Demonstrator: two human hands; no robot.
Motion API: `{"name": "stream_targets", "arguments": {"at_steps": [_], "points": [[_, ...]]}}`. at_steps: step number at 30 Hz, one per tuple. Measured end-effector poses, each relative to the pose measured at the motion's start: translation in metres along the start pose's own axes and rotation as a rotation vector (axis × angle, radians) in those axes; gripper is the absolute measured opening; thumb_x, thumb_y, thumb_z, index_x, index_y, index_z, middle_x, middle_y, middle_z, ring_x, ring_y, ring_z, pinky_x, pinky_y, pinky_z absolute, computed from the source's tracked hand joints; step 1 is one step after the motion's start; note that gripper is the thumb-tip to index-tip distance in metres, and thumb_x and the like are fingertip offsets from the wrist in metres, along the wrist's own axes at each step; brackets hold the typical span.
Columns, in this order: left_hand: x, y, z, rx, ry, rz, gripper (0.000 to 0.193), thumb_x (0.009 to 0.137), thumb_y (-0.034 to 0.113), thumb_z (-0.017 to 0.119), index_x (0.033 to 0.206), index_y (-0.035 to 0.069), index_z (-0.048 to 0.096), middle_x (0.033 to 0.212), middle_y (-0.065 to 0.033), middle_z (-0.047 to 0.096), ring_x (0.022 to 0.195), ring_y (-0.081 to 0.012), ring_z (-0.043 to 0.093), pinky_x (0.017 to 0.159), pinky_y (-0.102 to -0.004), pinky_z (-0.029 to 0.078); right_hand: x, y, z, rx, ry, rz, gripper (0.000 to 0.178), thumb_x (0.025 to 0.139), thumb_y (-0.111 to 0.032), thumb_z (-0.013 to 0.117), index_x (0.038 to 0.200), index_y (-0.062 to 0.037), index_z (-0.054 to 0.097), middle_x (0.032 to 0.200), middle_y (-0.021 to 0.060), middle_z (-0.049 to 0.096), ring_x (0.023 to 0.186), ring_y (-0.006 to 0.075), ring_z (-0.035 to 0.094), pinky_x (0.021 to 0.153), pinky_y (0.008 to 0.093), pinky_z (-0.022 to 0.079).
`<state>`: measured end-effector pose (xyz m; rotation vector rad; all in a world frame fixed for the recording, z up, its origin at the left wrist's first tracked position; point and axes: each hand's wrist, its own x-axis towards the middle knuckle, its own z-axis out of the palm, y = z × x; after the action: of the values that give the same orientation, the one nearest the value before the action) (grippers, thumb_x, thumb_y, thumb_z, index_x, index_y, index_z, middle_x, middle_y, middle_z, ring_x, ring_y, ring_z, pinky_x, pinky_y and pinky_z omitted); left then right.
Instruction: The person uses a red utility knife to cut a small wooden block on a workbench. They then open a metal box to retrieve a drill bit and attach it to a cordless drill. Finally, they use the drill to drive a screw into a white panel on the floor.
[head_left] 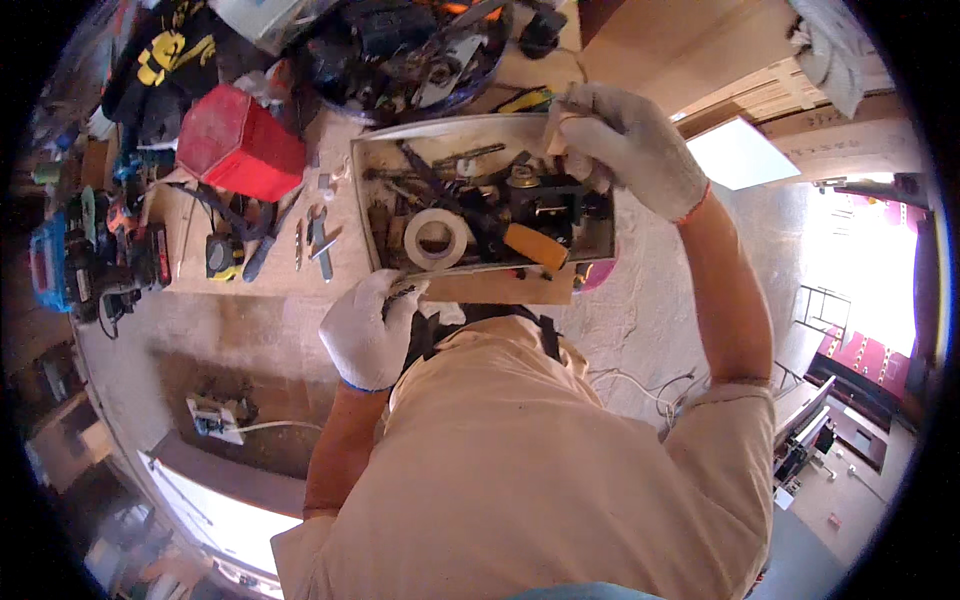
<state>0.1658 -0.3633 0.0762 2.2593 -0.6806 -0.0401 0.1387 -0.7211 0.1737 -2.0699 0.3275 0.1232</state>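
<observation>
Grip, right hand (640, 150): gloved in white, bent over the upper right corner of the box, touching or just beside a small tan piece (556, 130); cannot tell whether clasped on it.
Grip, left hand (365, 335): gloved in white, curled at the lower left corner of the box; cannot tell whether closed on anything.
Box (362, 205): shallow and pale-walled, sits on the counter (338, 200) between both hands, full of mixed tools and parts.
Tape roll (456, 240): pale, lies inside near the front wall, left of the middle.
Handle (535, 246): orange-yellow, lies inside near the front wall, right of the tape roll.
Wrench (319, 243): lies on the counter, just left of the box.
Drill bits (298, 245): lie beside the wrench.
Tape measure (223, 256): black and yellow, rests farther left.
Red container (245, 145): six-sided, lies behind the tape measure.
Basin (368, 117): stands behind the box, heaped with dark parts.
White panel (742, 153): leans or lies beyond the right hand; cannot tell which.
</observation>
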Motion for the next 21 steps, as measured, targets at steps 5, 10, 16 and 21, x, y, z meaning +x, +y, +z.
{"name": "stream_targets", "arguments": {"at_steps": [5,10,16,21], "points": [[0.006,0.014,0.021,0.025,0.001,-0.099,0.023,0.096,0.026,0.083,0.104,0.005,0.079,0.091,-0.0150,0.079,0.079,-0.0300,0.077,0.072,-0.0382,0.059,-0.025,0.008,-0.009,0.873,0.107,0.303,0.036,0.110,-0.038,0.062,0.098,-0.0050,0.072,0.073,0.0028,0.068,0.053,0.0092,0.055,0.048,0.0235,0.040],[0.009,0.022,0.028,0.023,0.064,-0.041,0.024,0.094,0.027,0.085,0.105,0.006,0.079,0.087,-0.0133,0.079,0.075,-0.0296,0.077,0.068,-0.0387,0.059,-0.032,0.023,-0.007,1.170,0.084,0.283,0.032,0.112,-0.036,0.061,0.100,-0.0079,0.069,0.074,-0.0020,0.062,0.052,0.0069,0.045,0.045,0.0220,0.029],[0.002,0.025,0.021,-0.010,0.007,-0.091,0.023,0.097,0.024,0.082,0.108,0.004,0.079,0.093,-0.0155,0.080,0.081,-0.0254,0.079,0.073,-0.0361,0.060,-0.041,0.017,-0.005,1.008,0.111,0.231,0.033,0.109,-0.038,0.066,0.099,-0.0068,0.072,0.074,-0.0011,0.066,0.059,0.0060,0.052,0.049,0.0208,0.035],[-0.004,0.029,0.009,-0.236,0.055,-0.137,0.023,0.101,0.021,0.078,0.115,0.003,0.075,0.088,-0.0115,0.077,0.075,-0.0177,0.073,0.067,-0.0337,0.056,-0.046,0.009,-0.002,0.794,0.045,0.125,0.030,0.107,-0.037,0.067,0.099,-0.0091,0.070,0.078,-0.0032,0.064,0.064,0.0050,0.052,0.056,0.0229,0.037]]}}
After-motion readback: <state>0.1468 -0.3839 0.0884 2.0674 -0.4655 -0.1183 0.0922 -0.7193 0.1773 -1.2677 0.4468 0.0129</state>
